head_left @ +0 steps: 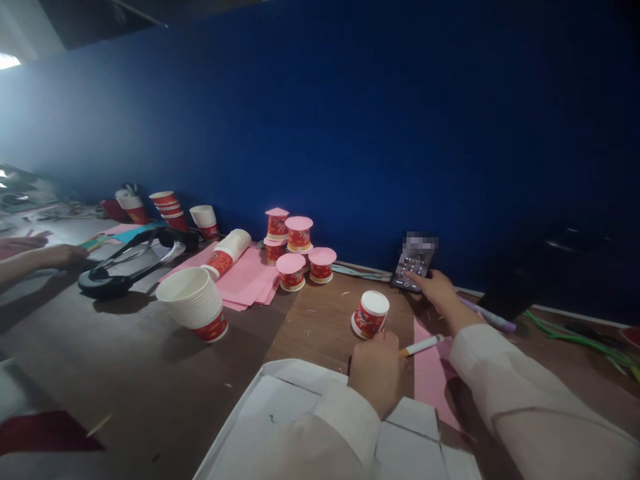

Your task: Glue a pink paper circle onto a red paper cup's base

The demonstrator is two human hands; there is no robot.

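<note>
Dim overall, cool cast. White glare (9, 61) burned out beyond left end of tall dark-blue fabric partition (320, 133); haze spread over its left side, gloom swallowed its right. Soft shadow fell under stacked white-and-red paper cups (193, 303) before partition. Wide-angle stretching towards edges, general softness. Pixelated blocks covered top of black smartphone (414, 263) against partition.

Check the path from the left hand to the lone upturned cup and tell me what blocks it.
Nothing visible does: the left hand is right at the near side of the upturned cup. The white stick lies off to the right.
</note>
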